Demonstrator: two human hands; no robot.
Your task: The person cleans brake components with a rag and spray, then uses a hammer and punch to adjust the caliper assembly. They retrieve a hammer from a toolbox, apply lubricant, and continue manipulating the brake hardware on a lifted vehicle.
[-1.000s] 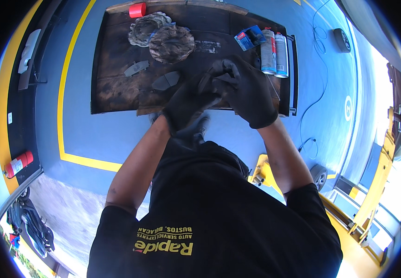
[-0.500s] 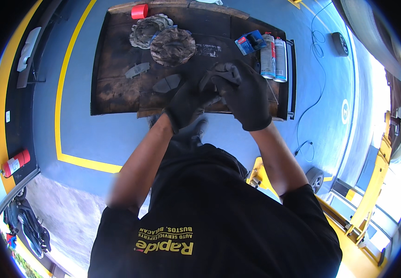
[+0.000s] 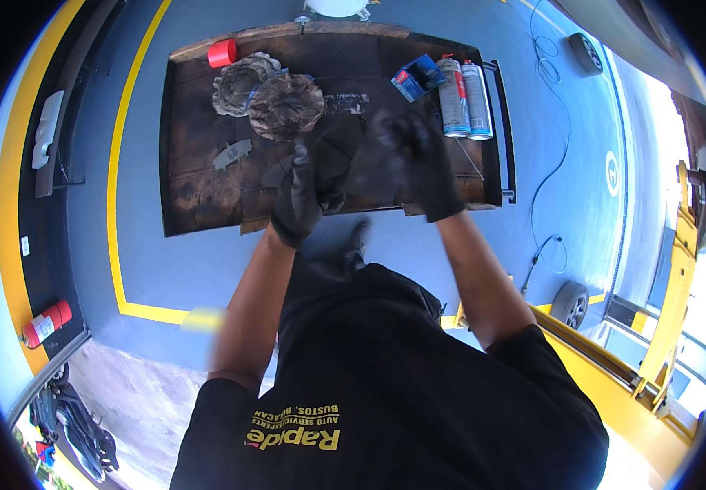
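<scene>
My left hand (image 3: 297,204), in a black glove, is closed on a dark, flat brake pad (image 3: 333,161) above the near edge of the workbench (image 3: 198,192). Another dark brake pad (image 3: 275,175) lies on the bench beside that hand, partly hidden by it. My right hand (image 3: 428,163), also gloved in black, is raised over the bench, apart from the left. Its fingers look curled but are smeared by motion, so what they hold, if anything, cannot be made out. A grey, curved pad-shaped plate (image 3: 232,153) rests to the left of my left hand.
Two crumpled, grimy round covers (image 3: 286,106) lie at the back of the bench, near a red roll (image 3: 222,53). Two spray cans (image 3: 453,98) and a blue packet (image 3: 418,78) occupy the right side. A thin rod (image 3: 469,159) lies below the cans.
My hands, together before, have parted: the right has drawn off to the right, while the left keeps the dark pad. The whole view has shifted slightly.
</scene>
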